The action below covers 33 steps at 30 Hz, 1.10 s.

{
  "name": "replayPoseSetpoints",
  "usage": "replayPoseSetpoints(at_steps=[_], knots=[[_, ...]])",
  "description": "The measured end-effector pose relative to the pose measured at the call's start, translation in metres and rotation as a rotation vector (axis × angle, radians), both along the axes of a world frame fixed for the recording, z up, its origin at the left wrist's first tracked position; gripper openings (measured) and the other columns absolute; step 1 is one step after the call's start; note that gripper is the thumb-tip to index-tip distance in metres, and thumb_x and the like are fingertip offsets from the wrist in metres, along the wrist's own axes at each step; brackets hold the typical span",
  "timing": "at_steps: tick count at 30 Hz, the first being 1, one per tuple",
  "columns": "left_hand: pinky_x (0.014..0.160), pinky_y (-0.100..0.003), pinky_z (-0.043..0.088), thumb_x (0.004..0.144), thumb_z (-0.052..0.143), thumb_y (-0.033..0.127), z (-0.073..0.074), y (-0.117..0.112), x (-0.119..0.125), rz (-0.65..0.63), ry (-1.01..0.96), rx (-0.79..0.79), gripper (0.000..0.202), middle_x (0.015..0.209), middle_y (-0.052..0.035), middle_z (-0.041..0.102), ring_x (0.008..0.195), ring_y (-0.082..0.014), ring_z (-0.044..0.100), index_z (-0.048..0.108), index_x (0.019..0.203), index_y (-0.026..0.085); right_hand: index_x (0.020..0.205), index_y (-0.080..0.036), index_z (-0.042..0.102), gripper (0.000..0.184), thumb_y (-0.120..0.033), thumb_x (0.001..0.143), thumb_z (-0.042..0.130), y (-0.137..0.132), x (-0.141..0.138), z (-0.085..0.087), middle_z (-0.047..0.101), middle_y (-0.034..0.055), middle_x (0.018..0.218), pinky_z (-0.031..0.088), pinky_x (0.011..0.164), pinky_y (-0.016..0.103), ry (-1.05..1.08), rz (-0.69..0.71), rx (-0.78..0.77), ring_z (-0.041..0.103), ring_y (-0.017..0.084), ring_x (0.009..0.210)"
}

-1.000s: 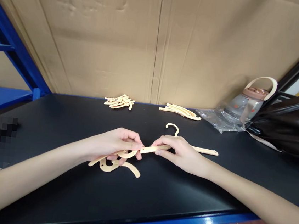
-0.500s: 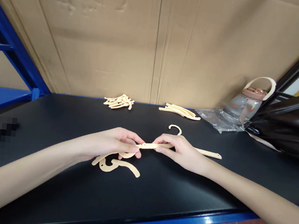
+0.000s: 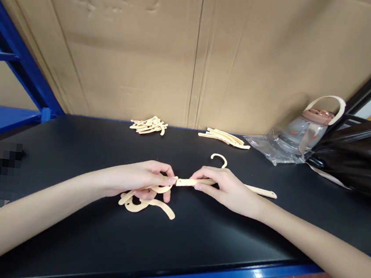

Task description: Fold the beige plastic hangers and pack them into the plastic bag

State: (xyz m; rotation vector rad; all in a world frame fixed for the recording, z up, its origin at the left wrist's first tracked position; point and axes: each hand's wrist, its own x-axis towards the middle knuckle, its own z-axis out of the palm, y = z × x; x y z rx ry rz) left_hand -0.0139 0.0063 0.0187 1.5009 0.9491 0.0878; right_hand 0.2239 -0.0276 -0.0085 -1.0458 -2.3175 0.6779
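My right hand [image 3: 225, 185] is closed around a pale beige clothes hanger [image 3: 186, 182]; its bar sticks out on both sides of the hand and its hook points away from me. A curved beige hanger piece [image 3: 163, 190] is pinched between the thumb and fingers of my left hand [image 3: 150, 179]. The piece's tip is right at the left end of the hanger bar; whether they are joined I cannot tell. Below my left hand, a loose curved beige piece [image 3: 163, 207] with a small hole lies on the black tabletop [image 3: 194, 241], partly covered by the held piece and fingers.
At the back of the table are a pile of small curved beige pieces [image 3: 149, 125] and a stack of beige bars [image 3: 223, 137]. A clear bottle [image 3: 306, 129], a plastic bag [image 3: 267, 148] and a black bag [image 3: 359, 153] stand at the right. Cardboard [image 3: 131, 53] rises behind.
My left hand's fingers have curled more, and the curved piece in them has shifted slightly. My right hand and the hanger look almost unchanged, apart from a small shift of the view.
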Motion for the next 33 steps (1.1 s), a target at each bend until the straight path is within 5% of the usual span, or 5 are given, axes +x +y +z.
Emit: replayPoseSetpoints(at_steps=[10,23,33], knots=[[0.042,-0.021,0.016,0.088,0.051,0.049,0.0008,0.0018,0.0000,-0.095,-0.012,0.026,0.036,0.056,0.0060,0.041,0.042,-0.0035,0.017,0.064,0.094,0.015,0.099,-0.020,0.063,0.015,-0.026,0.094,0.051,-0.0015,0.0000,0.0027,0.067,0.0012,0.094,0.045,0.075,0.025,0.004,0.005,-0.015,0.062,0.014,0.082],[0.042,-0.023,0.011,0.092,0.049,0.045,-0.0028,0.0074,-0.0054,-0.169,-0.086,0.030,0.040,0.053,0.0034,0.050,0.039,-0.0023,0.019,0.067,0.105,0.011,0.102,-0.020,0.062,0.019,-0.030,0.096,0.048,0.0016,0.0032,0.0013,0.065,0.0007,0.092,0.044,0.075,0.024,0.042,0.079,-0.046,0.060,0.013,0.081],[0.037,-0.020,0.012,0.088,0.053,0.051,-0.0039,0.0050,-0.0032,-0.240,-0.089,0.004,0.039,0.054,0.0013,0.052,0.041,-0.0058,0.021,0.068,0.091,0.015,0.102,-0.020,0.061,0.018,-0.030,0.096,0.048,-0.0013,-0.0042,0.0003,0.067,0.0025,0.097,0.044,0.081,0.027,0.026,0.173,-0.019,0.062,0.015,0.089]])
